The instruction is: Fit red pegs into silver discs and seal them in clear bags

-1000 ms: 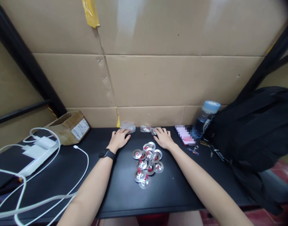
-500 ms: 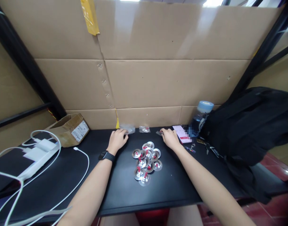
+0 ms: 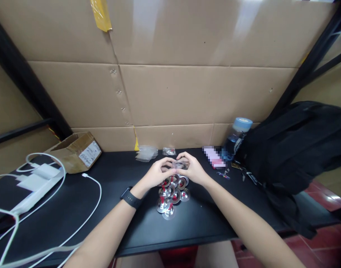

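Note:
My left hand (image 3: 158,173), with a dark watch on its wrist, and my right hand (image 3: 193,170) meet above the back of a pile of silver discs (image 3: 174,195) with red loops. Between the fingertips of both is a small clear plastic bag (image 3: 180,164); its contents are blurred. Behind the hands, against the cardboard, a bagged disc (image 3: 169,151) lies on the black table. A stack of clear bags (image 3: 147,153) rests to its left.
At the left are an open cardboard box (image 3: 78,150), a white power strip (image 3: 38,190) and white cables. To the right stand a blue-capped bottle (image 3: 237,137), a phone (image 3: 214,157), keys (image 3: 246,175) and a black backpack (image 3: 295,145).
Both hands have come together over the discs, my left from the stack of bags and my right from beside the phone, bringing the small bag. The view has shifted slightly.

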`<state>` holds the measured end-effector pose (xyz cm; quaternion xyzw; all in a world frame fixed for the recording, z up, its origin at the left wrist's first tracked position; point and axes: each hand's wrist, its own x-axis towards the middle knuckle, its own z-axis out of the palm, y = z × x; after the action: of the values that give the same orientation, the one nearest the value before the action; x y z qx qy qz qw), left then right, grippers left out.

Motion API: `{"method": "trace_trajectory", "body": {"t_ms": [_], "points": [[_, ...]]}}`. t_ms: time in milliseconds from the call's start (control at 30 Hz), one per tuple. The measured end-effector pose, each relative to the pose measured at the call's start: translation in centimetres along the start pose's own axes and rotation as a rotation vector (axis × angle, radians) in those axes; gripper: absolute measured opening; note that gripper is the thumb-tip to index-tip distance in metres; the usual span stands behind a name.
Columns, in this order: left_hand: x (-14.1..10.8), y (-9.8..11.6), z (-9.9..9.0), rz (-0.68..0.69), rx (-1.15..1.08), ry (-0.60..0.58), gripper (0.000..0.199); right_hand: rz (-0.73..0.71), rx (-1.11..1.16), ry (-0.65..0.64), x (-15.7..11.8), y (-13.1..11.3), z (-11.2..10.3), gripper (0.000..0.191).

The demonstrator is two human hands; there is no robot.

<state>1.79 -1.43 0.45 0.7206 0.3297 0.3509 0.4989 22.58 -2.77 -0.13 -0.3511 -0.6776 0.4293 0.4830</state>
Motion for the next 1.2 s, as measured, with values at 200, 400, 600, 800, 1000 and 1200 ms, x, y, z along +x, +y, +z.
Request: {"method": "trace_trajectory", "body": {"t_ms": [200,400,600,800,1000,1200], "points": [[-0.3,0.4,0.4,-0.004,0.022,-0.010,0.047,0.034,-0.034,0.028,-0.1,0.4,-0.3,0.048],[-0.5,0.2,-0.2,0.029,0.135,-0.013,0.031,0.121,0.056,-0.065,0.0,-0.1,-1.1,0.047],[-0.9,0.5,-1.1,0.072,0.080,-0.167,0.060,0.161,0.091,-0.012,0.3,-0.1,-1.8,0.043],[-0.5,-0.2,-0.5,0.013,0.164,-0.081,0.032,0.161,0.049,-0.021,0.1,-0.4,-1.2,0.035],[-0.4,-0.3,-0.5,-0.002,0.213,-0.089,0.029,0.028,-0.118,-0.003,0.0,-1.0,-1.0,0.028],[-0.6,-0.2,-0.8,0.017,0.273,-0.013,0.032,0.019,-0.157,-0.035,-0.2,-1.1,-1.2,0.029]]}}
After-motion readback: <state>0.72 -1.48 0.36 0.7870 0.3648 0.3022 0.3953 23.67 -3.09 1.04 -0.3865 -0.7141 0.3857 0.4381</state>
